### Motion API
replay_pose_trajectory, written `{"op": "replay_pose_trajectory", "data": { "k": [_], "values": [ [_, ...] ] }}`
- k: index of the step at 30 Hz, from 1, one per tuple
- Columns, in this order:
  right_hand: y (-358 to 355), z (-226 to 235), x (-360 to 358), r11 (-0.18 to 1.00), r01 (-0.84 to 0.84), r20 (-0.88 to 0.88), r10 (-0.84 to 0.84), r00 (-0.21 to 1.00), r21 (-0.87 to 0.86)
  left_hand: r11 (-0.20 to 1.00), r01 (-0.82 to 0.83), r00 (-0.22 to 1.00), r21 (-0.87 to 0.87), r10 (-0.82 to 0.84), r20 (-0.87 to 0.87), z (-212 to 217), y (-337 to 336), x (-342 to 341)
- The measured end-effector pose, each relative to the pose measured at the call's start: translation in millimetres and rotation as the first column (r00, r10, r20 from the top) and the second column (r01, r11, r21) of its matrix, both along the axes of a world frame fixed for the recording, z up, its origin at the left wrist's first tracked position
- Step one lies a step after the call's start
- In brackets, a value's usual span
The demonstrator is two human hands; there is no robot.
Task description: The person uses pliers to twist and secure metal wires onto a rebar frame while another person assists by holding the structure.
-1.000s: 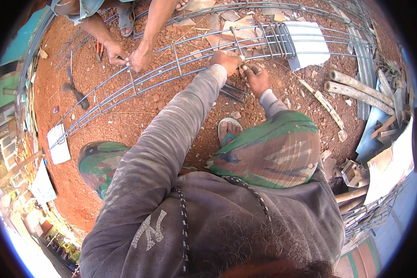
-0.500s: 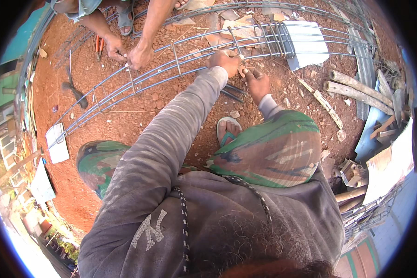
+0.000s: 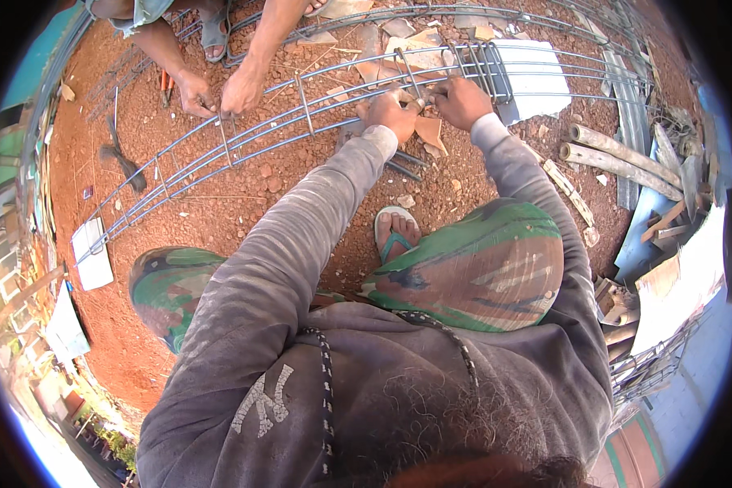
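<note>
A long rebar cage point(image 3: 268, 128), with square steel stirrups spaced along its bars, stretches across the ground in front of me. At its near bar, beside a stirrup point(image 3: 407, 71), my left hand point(image 3: 392, 114) is closed with fingers pinched. My right hand point(image 3: 465, 102) is closed too, just to the right on the same bar, fingertips close to the left ones. What lies between my fingertips is too small to make out. Further right, several stirrups point(image 3: 488, 71) are bunched together. A co-worker's two hands point(image 3: 242, 89) pinch at another stirrup joint on the left.
Pliers with red handles point(image 3: 166, 84) and a hammer point(image 3: 124, 163) lie on the red soil. White sheets point(image 3: 532, 80) sit beneath the cage near both ends. Bamboo poles point(image 3: 622, 167) and scrap boards are piled at right. Broken tile pieces point(image 3: 431, 133) lie around my hands.
My right hand has moved up and outward, from below the near bar to the bar itself. My left hand stays at the stirrup joint. The co-worker's hands stay at their joint.
</note>
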State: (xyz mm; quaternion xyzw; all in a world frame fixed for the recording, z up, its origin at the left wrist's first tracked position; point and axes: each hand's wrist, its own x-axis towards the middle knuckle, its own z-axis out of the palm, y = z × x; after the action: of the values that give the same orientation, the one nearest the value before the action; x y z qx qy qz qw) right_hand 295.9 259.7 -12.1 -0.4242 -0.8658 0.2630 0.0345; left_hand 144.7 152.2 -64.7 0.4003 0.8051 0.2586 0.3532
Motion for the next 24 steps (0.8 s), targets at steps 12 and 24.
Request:
{"op": "replay_pose_trajectory", "data": {
  "k": [12, 24],
  "values": [
    [17.0, 2.2, -7.9, 0.923, -0.278, 0.060, 0.272, 0.961, 0.267, 0.995, 0.049, 0.989, 0.087, -0.036, -0.145, 21.6, 0.0, 17.0],
    [-17.6, -33.9, 11.1, 0.979, -0.151, 0.022, 0.149, 0.989, 0.134, 0.969, -0.005, 1.000, 0.249, 0.008, -0.012, 16.1, -3.6, 16.5]
  ]
}}
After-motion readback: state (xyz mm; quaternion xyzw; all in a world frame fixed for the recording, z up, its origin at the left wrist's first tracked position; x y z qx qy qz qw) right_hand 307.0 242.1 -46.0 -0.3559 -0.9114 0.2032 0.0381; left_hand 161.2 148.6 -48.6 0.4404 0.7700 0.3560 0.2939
